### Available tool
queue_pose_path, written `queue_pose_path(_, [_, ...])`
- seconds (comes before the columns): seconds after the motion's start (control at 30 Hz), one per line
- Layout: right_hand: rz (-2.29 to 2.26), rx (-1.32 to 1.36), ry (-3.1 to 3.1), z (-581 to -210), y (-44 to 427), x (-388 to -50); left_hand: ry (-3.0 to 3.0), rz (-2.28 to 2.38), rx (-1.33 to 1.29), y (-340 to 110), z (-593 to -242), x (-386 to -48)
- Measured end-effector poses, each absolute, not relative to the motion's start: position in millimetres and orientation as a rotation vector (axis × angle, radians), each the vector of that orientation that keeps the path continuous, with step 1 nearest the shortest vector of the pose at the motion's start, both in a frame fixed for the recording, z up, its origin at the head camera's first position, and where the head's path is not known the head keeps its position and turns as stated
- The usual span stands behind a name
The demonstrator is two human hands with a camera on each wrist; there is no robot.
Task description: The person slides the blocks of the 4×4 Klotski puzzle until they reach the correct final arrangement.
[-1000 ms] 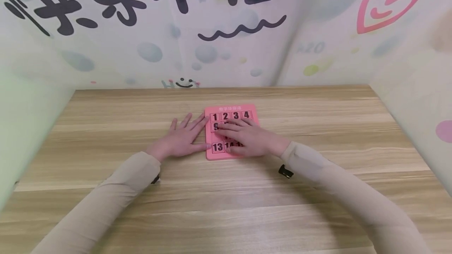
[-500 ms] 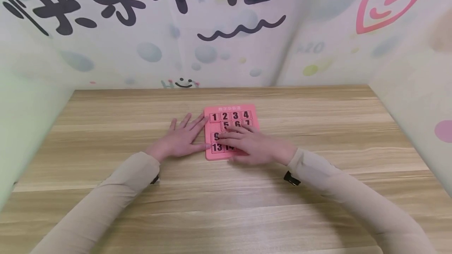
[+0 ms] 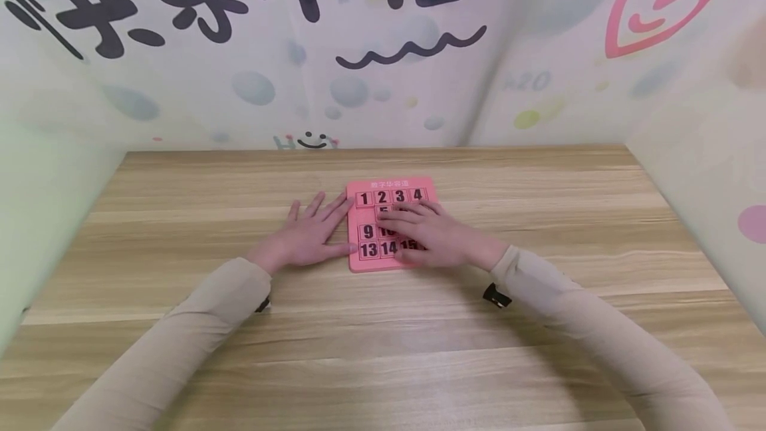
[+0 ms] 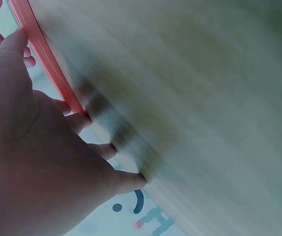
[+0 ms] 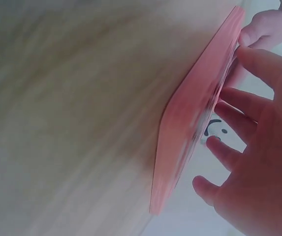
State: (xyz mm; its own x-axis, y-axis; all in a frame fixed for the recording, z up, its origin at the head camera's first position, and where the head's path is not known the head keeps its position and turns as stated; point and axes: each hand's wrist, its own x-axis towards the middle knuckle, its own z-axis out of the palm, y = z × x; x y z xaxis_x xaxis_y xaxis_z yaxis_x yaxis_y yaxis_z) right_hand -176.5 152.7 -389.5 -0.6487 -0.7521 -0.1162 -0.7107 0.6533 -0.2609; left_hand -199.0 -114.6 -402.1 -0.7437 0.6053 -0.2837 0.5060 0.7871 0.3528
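Observation:
A pink number slide puzzle (image 3: 354, 261) lies flat on the wooden table. Its top row shows 1, 2, 3 and 4. The slot at the left end of the second row is vacant, with the 9 tile (image 3: 368, 232) just below it and the 13 tile (image 3: 368, 250) at the bottom. My left hand (image 3: 306, 238) lies spread on the table, its thumb and index finger touching the board's left edge. Over the right part of the board is my right hand (image 3: 435, 239), fingers extended and fingertips at the middle tiles. It hides several tiles.
The wooden table (image 3: 383, 364) runs back to a printed wall (image 3: 383, 105) with dark lettering. Pale side walls stand left and right. A small black device (image 3: 497, 295) sits at the right wrist.
The 9 tile has slid down from the second row to the third. My right hand moved down, then slightly up and right. The left hand stayed in place.

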Motion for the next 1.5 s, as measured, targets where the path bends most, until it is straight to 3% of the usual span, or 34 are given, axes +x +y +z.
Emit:
queue_pose_path(0.8, [-0.258,-1.181,2.617,-388,133,-184,2.592,0.367,0.845,-113,-402,-198])
queue_pose_path(1.5, [-0.361,-1.133,2.764,-394,190,-180,2.6,0.359,0.847,-114,-401,-198])
